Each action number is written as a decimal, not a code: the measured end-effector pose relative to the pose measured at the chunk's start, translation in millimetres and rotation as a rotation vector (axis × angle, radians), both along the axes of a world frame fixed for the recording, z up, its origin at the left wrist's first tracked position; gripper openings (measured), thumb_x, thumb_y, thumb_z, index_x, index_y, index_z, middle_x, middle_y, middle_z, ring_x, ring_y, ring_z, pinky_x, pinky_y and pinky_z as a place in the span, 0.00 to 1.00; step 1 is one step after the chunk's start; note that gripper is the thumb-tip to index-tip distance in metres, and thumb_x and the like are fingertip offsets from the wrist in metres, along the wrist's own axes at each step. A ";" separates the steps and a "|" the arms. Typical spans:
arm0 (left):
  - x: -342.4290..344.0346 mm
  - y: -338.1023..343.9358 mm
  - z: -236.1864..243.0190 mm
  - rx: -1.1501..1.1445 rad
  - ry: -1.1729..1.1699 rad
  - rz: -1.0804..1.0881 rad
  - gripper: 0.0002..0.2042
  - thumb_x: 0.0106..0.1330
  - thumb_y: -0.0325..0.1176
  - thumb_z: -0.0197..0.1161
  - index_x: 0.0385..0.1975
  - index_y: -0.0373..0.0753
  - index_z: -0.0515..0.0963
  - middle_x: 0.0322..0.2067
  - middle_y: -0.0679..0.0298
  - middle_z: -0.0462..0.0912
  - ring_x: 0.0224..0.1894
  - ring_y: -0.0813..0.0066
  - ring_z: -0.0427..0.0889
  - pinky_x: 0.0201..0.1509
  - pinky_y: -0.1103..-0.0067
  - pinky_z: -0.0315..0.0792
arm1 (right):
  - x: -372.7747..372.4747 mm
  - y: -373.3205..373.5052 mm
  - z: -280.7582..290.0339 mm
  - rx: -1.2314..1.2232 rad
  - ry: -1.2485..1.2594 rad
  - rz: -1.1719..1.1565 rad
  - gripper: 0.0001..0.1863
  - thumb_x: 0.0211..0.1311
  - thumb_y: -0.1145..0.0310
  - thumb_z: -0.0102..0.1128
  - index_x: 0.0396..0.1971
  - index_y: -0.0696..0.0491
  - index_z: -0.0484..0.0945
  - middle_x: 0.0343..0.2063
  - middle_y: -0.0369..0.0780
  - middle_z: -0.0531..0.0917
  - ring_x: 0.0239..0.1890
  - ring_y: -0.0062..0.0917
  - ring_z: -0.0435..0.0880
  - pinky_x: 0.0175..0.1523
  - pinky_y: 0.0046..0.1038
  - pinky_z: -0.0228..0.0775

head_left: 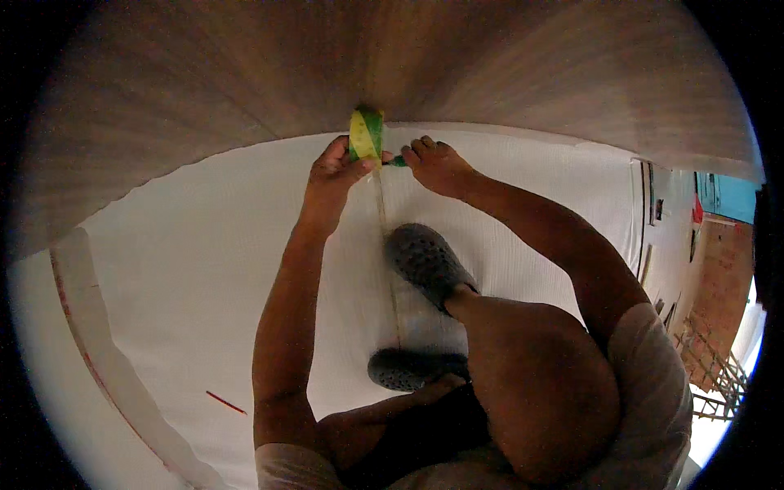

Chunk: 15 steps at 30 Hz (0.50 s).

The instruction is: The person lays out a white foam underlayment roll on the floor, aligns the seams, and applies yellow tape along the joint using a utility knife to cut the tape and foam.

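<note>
Currently the left hand grips the tape roll while the right hand pinches its free end at the far wall; pressing it flat over the floor seam likely comes next.

Yellow-and-green striped tape roll, grey perforated clogs below it, white textured floor sheet, brown wood-grain panel above

Glossy yellow-green tape roll; matt textured white sheet; grained wood panel; perforated rubbery clogs

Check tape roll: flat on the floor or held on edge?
On edge: the left hand holds the tape roll upright; right hand pinches its green end.
</note>
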<state>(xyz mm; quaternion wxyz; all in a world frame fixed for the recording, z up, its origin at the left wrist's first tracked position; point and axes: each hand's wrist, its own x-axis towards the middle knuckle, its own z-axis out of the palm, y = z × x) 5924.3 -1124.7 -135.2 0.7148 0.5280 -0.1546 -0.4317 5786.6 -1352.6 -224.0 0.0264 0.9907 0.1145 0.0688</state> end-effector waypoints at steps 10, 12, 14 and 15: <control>2.9 26.2 -7.3 -0.149 -0.017 -0.082 0.17 0.64 0.26 0.66 0.53 0.34 0.78 0.45 0.60 0.88 0.51 0.69 0.85 0.65 0.70 0.71 | 4.4 -41.9 -49.7 -0.054 -0.072 -0.100 0.15 0.74 0.66 0.49 0.51 0.60 0.73 0.42 0.49 0.84 0.47 0.39 0.86 0.45 0.43 0.83; 10.1 42.6 5.5 -0.087 -0.073 -0.019 0.18 0.61 0.27 0.68 0.51 0.35 0.79 0.43 0.60 0.88 0.48 0.68 0.86 0.63 0.68 0.73 | 5.1 -38.7 -35.4 -0.066 0.092 -0.082 0.15 0.74 0.66 0.48 0.50 0.60 0.73 0.42 0.50 0.84 0.46 0.40 0.86 0.47 0.43 0.83; 26.9 64.3 0.6 -0.070 -0.134 -0.013 0.18 0.61 0.27 0.68 0.52 0.35 0.79 0.42 0.60 0.88 0.47 0.69 0.86 0.62 0.68 0.74 | 3.2 -26.9 -7.1 0.004 0.338 -0.184 0.13 0.72 0.67 0.51 0.49 0.59 0.74 0.44 0.49 0.84 0.46 0.41 0.86 0.48 0.42 0.83; 35.0 74.7 1.3 -0.065 -0.167 -0.009 0.18 0.61 0.27 0.69 0.52 0.35 0.79 0.42 0.60 0.88 0.47 0.69 0.86 0.62 0.67 0.74 | -1.4 -19.2 6.0 0.033 0.459 -0.231 0.12 0.71 0.68 0.52 0.48 0.59 0.75 0.44 0.48 0.84 0.46 0.41 0.85 0.48 0.41 0.83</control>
